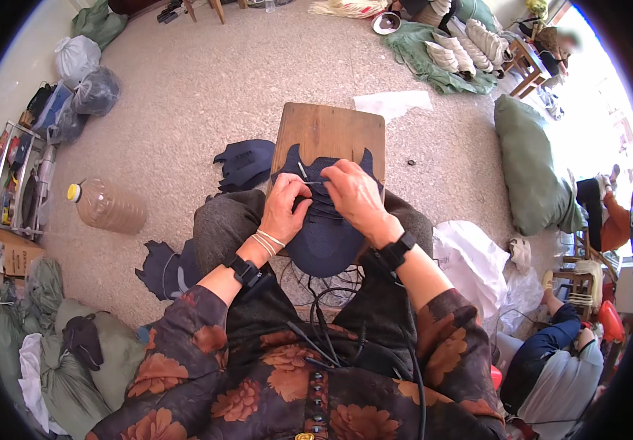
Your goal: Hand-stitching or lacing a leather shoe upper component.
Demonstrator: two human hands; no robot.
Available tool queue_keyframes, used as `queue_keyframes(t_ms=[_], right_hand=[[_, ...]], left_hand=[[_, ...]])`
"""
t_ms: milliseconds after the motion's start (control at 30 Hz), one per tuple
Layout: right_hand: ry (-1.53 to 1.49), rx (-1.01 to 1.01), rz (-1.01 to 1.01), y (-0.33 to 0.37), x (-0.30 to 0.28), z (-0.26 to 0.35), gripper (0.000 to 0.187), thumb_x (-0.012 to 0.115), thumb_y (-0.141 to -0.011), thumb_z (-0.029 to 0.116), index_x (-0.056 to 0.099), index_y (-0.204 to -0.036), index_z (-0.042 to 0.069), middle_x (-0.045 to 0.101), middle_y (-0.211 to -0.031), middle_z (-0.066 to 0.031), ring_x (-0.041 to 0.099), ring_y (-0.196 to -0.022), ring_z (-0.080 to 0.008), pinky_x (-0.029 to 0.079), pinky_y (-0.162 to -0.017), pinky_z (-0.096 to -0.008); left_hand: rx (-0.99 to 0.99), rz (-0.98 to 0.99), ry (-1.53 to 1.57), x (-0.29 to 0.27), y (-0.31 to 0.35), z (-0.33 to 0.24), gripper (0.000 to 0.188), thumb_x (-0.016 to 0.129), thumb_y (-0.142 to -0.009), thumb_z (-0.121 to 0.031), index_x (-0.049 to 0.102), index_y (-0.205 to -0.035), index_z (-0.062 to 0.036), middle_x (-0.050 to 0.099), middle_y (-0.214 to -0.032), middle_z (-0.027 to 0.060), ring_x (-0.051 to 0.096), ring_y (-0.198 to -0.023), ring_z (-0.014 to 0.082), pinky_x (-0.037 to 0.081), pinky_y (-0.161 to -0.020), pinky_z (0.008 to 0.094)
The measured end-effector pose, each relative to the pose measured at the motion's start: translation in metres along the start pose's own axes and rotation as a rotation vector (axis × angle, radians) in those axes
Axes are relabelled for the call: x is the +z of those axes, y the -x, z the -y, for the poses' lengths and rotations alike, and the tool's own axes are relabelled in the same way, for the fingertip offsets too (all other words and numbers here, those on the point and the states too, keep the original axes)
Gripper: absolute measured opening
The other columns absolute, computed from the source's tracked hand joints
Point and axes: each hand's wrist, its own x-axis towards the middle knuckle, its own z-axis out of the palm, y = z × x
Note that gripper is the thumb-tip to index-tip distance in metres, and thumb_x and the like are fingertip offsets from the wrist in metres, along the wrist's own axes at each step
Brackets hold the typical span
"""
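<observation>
A dark navy shoe upper (323,249) lies spread over my lap and the near end of a wooden stool or board (335,125). My left hand (285,210) is on its left side, thumb and fingers closed in a pinch. My right hand (357,194) pinches from the right, fingertips bent down over the middle of the upper. Between the two hands runs a thin pale cord (314,182), its ends hidden in the fingers. A small slim light-coloured piece (302,170) shows on the upper just beyond them; its kind is too small to tell.
More navy uppers (246,163) lie left of the board and beside my left knee (167,269). A large plastic bottle (113,207) with a yellow cap is farther left. Green sacks (536,165), a white bag (470,257) and seated people (560,367) are on the right.
</observation>
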Motion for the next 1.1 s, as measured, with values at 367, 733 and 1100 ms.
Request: queue_keyframes(t_ms=[367, 733, 1100], right_hand=[[-0.05, 0.069, 0.118, -0.001, 0.017, -0.01, 0.01, 0.068, -0.084, 0.009, 0.065, -0.093, 0.005, 0.059, -0.089, -0.0139, 0.061, -0.091, -0.0344, 0.05, -0.078, -0.043], [-0.089, 0.051, 0.144, -0.003, 0.012, -0.008, 0.006, 0.063, -0.086, 0.006, 0.06, -0.091, 0.004, 0.059, -0.089, -0.0147, 0.062, -0.086, -0.0379, 0.051, -0.072, -0.0462], [-0.019, 0.085, 0.321, 0.003, -0.003, -0.008, 0.006, 0.061, -0.085, 0.003, 0.061, -0.091, 0.003, 0.058, -0.089, -0.0172, 0.062, -0.087, -0.0399, 0.052, -0.075, -0.0478]], left_hand=[[0.036, 0.063, -0.125, -0.009, -0.025, 0.024, 0.033, 0.068, -0.077, 0.007, 0.069, -0.106, -0.0066, 0.057, -0.115, 0.0134, 0.058, -0.103, 0.03, 0.049, -0.09, 0.0372], [0.088, 0.103, -0.191, -0.011, -0.028, 0.027, 0.016, 0.071, -0.076, 0.003, 0.067, -0.089, -0.0042, 0.056, -0.109, 0.0133, 0.057, -0.099, 0.0315, 0.049, -0.087, 0.0388], [-0.049, 0.132, -0.152, -0.014, -0.023, 0.018, 0.021, 0.083, -0.071, -0.008, 0.068, -0.086, -0.0064, 0.056, -0.119, 0.0124, 0.053, -0.112, 0.0312, 0.045, -0.098, 0.0395]])
